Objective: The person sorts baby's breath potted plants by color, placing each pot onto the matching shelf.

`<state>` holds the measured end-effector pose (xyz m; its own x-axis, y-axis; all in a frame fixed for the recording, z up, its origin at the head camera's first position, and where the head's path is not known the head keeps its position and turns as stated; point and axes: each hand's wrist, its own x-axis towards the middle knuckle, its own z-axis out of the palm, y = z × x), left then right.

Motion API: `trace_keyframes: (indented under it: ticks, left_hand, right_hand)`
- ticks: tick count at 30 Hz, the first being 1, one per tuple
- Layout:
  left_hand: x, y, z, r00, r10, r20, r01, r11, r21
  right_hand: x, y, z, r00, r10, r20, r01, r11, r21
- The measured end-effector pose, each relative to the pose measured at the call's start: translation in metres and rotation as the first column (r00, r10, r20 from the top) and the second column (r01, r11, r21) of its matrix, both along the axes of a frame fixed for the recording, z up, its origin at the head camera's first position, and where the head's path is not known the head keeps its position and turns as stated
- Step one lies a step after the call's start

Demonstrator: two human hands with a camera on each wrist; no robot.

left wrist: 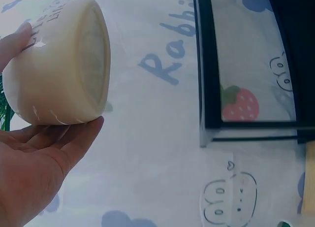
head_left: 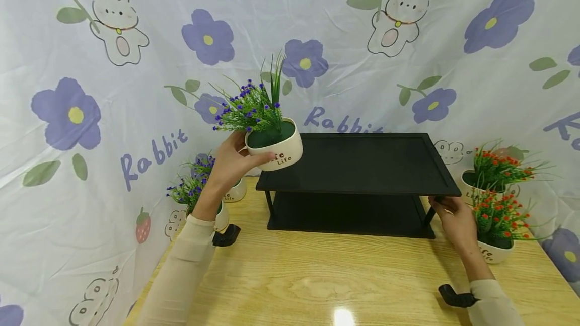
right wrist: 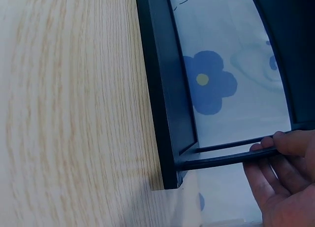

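My left hand (head_left: 231,162) grips a white oval pot (head_left: 283,154) with purple flowers and green grass, held in the air over the left end of a black two-tier shelf (head_left: 358,162). The left wrist view shows thumb and fingers of that hand (left wrist: 37,163) on opposite sides of the pot (left wrist: 59,64), its base turned toward the shelf. At the shelf's right end, my right hand (head_left: 455,220) holds the front post below the top tier. In the right wrist view its fingers (right wrist: 290,173) curl round the thin black post (right wrist: 221,161).
Two white pots with purple flowers (head_left: 188,190) stand on the wooden table (head_left: 317,275) left of the shelf, partly behind my left arm. Two pots with orange-red flowers (head_left: 496,253) stand to the right, beside my right hand. A patterned cloth (head_left: 254,19) hangs behind.
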<state>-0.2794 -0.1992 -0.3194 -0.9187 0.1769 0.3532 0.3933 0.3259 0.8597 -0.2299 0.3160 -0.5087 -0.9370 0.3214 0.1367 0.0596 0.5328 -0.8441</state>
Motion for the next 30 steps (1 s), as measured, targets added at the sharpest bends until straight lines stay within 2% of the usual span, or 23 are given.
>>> trace_keyframes:
  ticks: [7, 15, 24, 30]
  left_hand:
    - [-0.012, 0.026, 0.010, 0.997, -0.064, -0.035, 0.065, 0.998, 0.022]
    - [-0.024, 0.058, 0.019, 0.991, -0.136, -0.001, 0.136, 0.991, 0.018]
    - [-0.035, 0.092, 0.020, 0.980, -0.200, 0.008, 0.200, 0.979, 0.033]
    - [-0.040, 0.120, 0.020, 0.975, -0.218, 0.043, 0.220, 0.975, -0.023]
  right_hand:
    - [0.000, 0.000, 0.001, 1.000, 0.003, -0.010, -0.003, 1.000, 0.006]
    - [0.001, -0.002, 0.002, 1.000, 0.001, -0.009, -0.001, 1.000, 0.003]
    - [-0.001, 0.000, -0.003, 1.000, 0.015, -0.022, -0.014, 1.000, 0.022]
    - [-0.001, 0.000, -0.003, 1.000, 0.018, -0.019, -0.018, 1.000, 0.026]
